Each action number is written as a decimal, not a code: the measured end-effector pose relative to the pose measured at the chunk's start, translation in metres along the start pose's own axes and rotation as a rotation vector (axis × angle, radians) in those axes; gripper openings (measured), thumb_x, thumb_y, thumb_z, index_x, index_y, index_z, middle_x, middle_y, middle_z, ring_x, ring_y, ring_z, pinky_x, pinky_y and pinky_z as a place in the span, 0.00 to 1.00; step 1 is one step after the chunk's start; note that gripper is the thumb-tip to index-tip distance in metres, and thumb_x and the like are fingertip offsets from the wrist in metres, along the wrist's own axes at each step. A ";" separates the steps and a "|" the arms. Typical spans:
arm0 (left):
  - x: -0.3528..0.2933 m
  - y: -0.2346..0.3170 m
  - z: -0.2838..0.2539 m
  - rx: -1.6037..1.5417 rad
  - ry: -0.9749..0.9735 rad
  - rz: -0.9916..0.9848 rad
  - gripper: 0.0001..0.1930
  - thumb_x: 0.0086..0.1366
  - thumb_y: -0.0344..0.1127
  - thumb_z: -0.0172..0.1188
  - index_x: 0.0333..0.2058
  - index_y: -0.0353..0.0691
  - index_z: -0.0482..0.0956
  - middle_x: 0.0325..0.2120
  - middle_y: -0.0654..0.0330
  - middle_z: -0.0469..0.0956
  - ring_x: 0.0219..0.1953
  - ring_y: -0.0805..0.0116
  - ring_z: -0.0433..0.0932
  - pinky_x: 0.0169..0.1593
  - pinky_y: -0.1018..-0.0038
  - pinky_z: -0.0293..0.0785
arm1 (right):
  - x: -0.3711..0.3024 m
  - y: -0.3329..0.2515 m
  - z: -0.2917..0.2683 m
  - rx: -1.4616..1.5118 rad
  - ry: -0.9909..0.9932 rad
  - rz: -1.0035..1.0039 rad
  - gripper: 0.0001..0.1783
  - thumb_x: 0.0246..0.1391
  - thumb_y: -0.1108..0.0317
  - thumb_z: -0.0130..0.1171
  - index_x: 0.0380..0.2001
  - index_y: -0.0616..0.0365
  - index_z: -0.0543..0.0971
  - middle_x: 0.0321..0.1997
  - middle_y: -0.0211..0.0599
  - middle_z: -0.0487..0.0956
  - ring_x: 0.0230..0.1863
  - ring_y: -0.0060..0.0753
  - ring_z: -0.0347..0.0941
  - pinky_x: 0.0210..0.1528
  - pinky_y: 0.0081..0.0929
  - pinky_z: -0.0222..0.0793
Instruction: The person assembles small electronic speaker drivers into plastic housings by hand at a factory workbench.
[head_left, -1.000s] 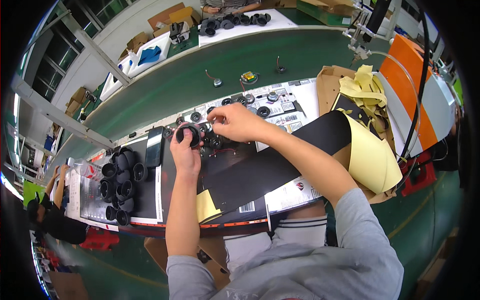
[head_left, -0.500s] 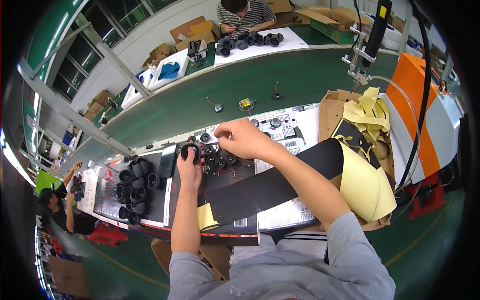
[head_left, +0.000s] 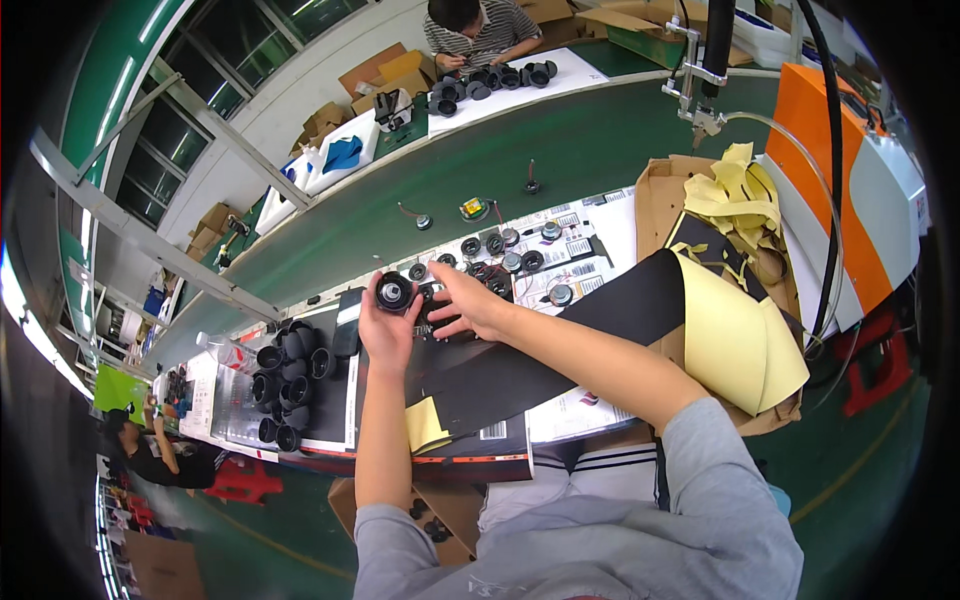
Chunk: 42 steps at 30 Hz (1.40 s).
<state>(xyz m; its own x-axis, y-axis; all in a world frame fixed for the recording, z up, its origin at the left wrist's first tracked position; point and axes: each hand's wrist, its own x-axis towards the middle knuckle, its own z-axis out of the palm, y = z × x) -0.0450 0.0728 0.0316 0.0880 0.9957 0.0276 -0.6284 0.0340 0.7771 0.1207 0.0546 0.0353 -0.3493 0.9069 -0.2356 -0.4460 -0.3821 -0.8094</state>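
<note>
Green worktop (head_left: 610, 145), round black part (head_left: 393, 292) grasped in the left hand (head_left: 388, 338) — right hand (head_left: 470, 305) just beside it, spread loose.

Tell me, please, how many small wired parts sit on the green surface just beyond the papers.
3: the left part, the yellow-topped middle part and the right part, farthest back. None seems hidden there.

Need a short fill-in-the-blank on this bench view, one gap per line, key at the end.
1. The left hand holds a round part whose outer rim is ____.
2. The bunched black cups sit to the ____ of the left hand.
3. At its right end, the black sheet shows a ____ backing.
4. The co-worker across the bench wears a ____ top.

Missing words: black; left; yellow; striped.
</note>
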 end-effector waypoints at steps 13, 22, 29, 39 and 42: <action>0.085 0.034 -0.008 0.329 -0.040 0.008 0.18 0.71 0.45 0.45 0.46 0.35 0.70 0.38 0.52 0.79 0.34 0.61 0.80 0.33 0.71 0.79 | 0.021 -0.041 -0.012 -0.002 0.272 -0.136 0.38 0.56 0.40 0.49 0.57 0.61 0.63 0.51 0.46 0.68 0.44 0.35 0.71 0.41 0.34 0.73; 0.227 0.058 -0.136 1.720 0.151 0.209 0.13 0.65 0.37 0.53 0.41 0.35 0.78 0.35 0.53 0.79 0.36 0.52 0.79 0.41 0.60 0.73 | 0.094 -0.125 -0.103 -1.913 0.588 -0.197 0.19 0.53 0.54 0.55 0.37 0.58 0.82 0.40 0.48 0.81 0.45 0.46 0.78 0.47 0.39 0.74; 0.212 0.068 -0.092 2.064 -0.051 0.830 0.23 0.59 0.51 0.58 0.43 0.37 0.78 0.36 0.47 0.78 0.41 0.47 0.77 0.47 0.60 0.71 | 0.134 -0.116 -0.144 -1.777 0.569 -0.141 0.26 0.47 0.41 0.60 0.35 0.54 0.84 0.38 0.44 0.82 0.42 0.44 0.79 0.46 0.38 0.74; 0.241 0.021 -0.092 1.900 -0.029 0.248 0.20 0.53 0.47 0.65 0.36 0.35 0.76 0.32 0.48 0.80 0.38 0.52 0.80 0.43 0.63 0.73 | 0.129 -0.128 -0.123 -1.562 0.412 -0.419 0.21 0.44 0.50 0.66 0.24 0.61 0.83 0.27 0.48 0.81 0.32 0.48 0.79 0.38 0.36 0.74; 0.229 0.026 -0.074 1.765 -0.045 0.225 0.20 0.52 0.45 0.67 0.36 0.35 0.76 0.31 0.51 0.81 0.36 0.57 0.80 0.42 0.66 0.73 | 0.083 -0.161 -0.127 -1.612 0.367 -0.143 0.20 0.43 0.52 0.67 0.25 0.61 0.83 0.25 0.47 0.81 0.30 0.44 0.79 0.36 0.34 0.75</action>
<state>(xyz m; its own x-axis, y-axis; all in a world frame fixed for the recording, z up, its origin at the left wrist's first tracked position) -0.0986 0.3077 0.0117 0.1635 0.9639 0.2101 0.8631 -0.2430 0.4428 0.2684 0.2135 0.0776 -0.0789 0.9964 -0.0316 0.8819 0.0550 -0.4682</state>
